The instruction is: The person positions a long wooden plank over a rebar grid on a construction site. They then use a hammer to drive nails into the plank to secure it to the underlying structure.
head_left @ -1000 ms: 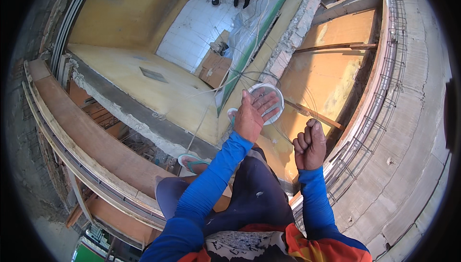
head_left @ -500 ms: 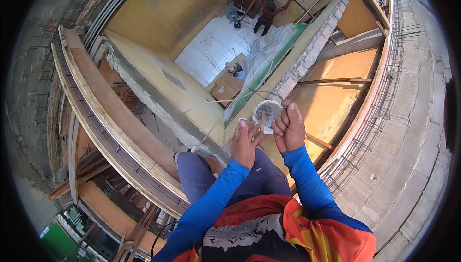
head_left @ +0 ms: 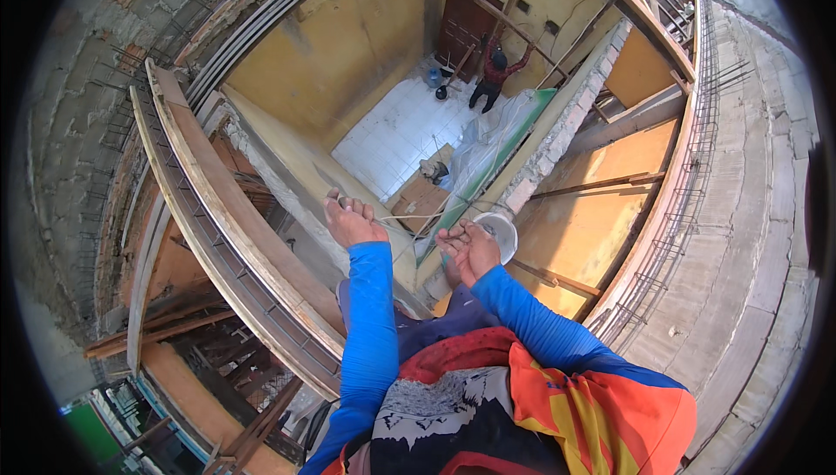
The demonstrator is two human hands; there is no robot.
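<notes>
My left hand (head_left: pixel 355 221) is raised over the broken wall top on the left, its fingers curled in. A thin pale cord (head_left: pixel 414 216) runs close by it toward the right; I cannot tell whether the hand grips it. My right hand (head_left: pixel 473 253) is closed in a pinch in front of a white bucket (head_left: pixel 503 233), hiding part of it. What those fingers hold, if anything, is too small to make out. Below the hands are my bent knees, in dark trousers, at the wall top.
Far below lies a room with a white floor (head_left: pixel 383 131), a cardboard box (head_left: pixel 420 201) and a person (head_left: pixel 495 74) with arms raised. Curved wooden formwork (head_left: pixel 235 205) with rebar runs along the left. Orange panels (head_left: pixel 583 222) and a concrete ledge (head_left: pixel 731 214) lie right.
My hands have moved apart: the left went left and up, the right shifted left and down from the bucket's rim. The view has shifted, and my left foot is out of sight.
</notes>
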